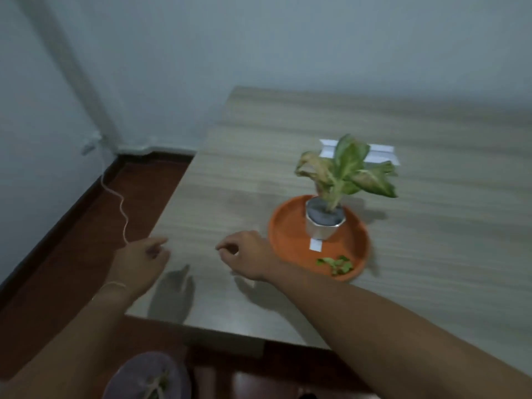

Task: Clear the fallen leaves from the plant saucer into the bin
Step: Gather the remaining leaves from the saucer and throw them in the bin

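- The wooden table [288,156] takes most of the view. Its near left corner is just under my hands, and the dark red floor [72,254] shows to the left of it and below it.
- My right arm comes in from the lower right and lies across the near part of the table, passing just beside the saucer.
- The orange plant saucer [290,237] sits on the table, right of centre. It is round and shallow.
- The plant [345,168] stands upright in a small white pot [319,230] in the far half of the saucer. One leaf on its left side is yellow and dry.
- The bin [135,375] is on the floor at the bottom edge, below the table corner. It looks purple-grey, and some pale stems lie inside it.
- My left hand [138,263] hovers over the table's left edge. The fingers are curled loosely; because of the blur I cannot tell if they hold something.
- My right hand [244,254] is just left of the saucer, above the table. The thumb and fingertips are brought together as in a pinch, but I cannot tell if a leaf is between them.
- The fallen leaves [336,264] are a small green heap on the near side of the saucer floor, close to the rim.
- A small white label [316,244] lies in the saucer, at the foot of the pot.
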{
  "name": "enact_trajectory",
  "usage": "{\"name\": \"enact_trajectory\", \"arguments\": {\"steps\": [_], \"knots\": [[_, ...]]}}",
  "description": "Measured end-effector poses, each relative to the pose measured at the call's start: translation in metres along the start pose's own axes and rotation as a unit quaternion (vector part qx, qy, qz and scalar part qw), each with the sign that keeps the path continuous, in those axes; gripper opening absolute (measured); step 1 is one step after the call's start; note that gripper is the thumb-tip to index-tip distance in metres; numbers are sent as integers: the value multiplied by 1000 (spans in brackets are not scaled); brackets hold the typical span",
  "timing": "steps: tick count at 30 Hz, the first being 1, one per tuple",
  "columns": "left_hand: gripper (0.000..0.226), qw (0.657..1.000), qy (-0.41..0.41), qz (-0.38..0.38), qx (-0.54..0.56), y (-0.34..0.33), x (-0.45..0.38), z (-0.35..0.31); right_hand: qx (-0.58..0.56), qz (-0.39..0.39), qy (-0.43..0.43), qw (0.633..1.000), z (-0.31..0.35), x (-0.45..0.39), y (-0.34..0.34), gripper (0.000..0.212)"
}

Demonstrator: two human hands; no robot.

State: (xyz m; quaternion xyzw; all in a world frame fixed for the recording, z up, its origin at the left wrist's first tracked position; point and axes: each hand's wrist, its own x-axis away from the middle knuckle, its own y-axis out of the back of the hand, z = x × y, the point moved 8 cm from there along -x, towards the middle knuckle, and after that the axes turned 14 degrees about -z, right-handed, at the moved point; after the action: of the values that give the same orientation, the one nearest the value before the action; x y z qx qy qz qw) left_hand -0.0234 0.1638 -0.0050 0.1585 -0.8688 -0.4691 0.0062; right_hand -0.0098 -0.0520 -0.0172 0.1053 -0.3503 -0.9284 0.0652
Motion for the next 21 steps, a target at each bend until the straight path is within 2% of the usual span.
{"name": "enact_trajectory", "arguments": {"steps": [3, 6, 9, 11, 14, 18, 21], "knots": [[39, 992, -74, 90, 54, -69, 10, -89, 86, -13, -30, 996, -67, 15, 66, 18], [51, 968, -165, 181, 62, -131, 32, -168, 136, -38, -86, 986, -136, 34, 127, 19], [38, 942, -214, 258, 25, -186, 57, -228, 166, -45, -142, 975, -185, 55, 173, 14], [39, 931, -235, 281, -9, -218, 69, -250, 180, -18, -146, 973, -202, 63, 189, 14], [42, 912, -256, 316, -59, -254, 85, -267, 212, 68, -141, 965, -214, 70, 189, 29], [37, 892, -254, 348, -135, -275, 97, -271, 224, 101, -131, 960, -222, 63, 169, 46], [33, 889, -256, 351, -146, -282, 94, -268, 258, 149, -86, 951, -204, 57, 152, 40]]}}
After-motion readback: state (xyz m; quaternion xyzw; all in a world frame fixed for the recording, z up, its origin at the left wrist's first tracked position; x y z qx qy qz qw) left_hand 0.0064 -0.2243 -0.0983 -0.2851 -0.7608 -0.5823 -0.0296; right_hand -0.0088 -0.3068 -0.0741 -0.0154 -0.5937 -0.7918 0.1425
